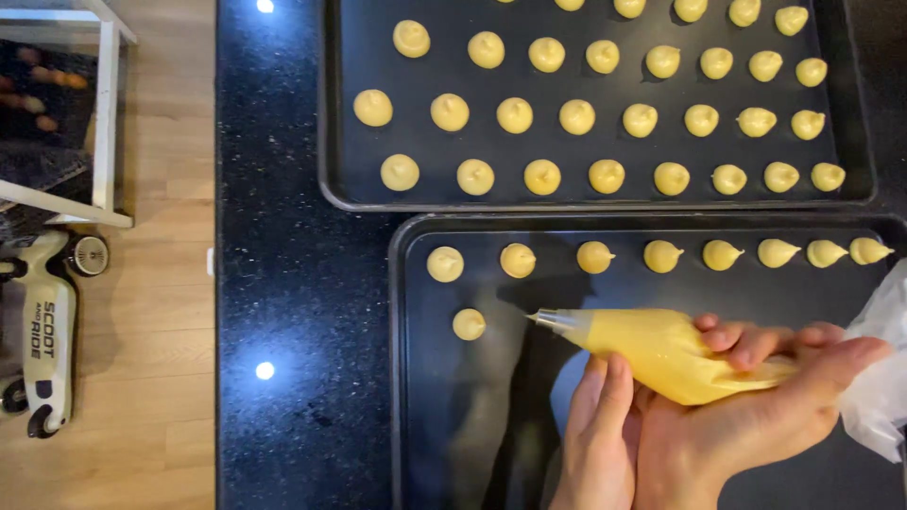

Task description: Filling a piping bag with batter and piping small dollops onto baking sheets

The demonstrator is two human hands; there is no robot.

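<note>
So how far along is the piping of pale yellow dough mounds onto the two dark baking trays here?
Done: the far dark baking tray is filled with rows of pale yellow dough mounds. In hand: the near dark tray has one full row plus a single mound; the right hand squeezes the clear piping bag, the left hand steadying. Left: most of the near tray is bare.

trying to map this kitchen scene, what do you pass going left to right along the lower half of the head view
white scooter on the wooden floor → black speckled counter → near baking tray → lone dough mound → metal piping tip → yellow piping bag → right hand
</note>
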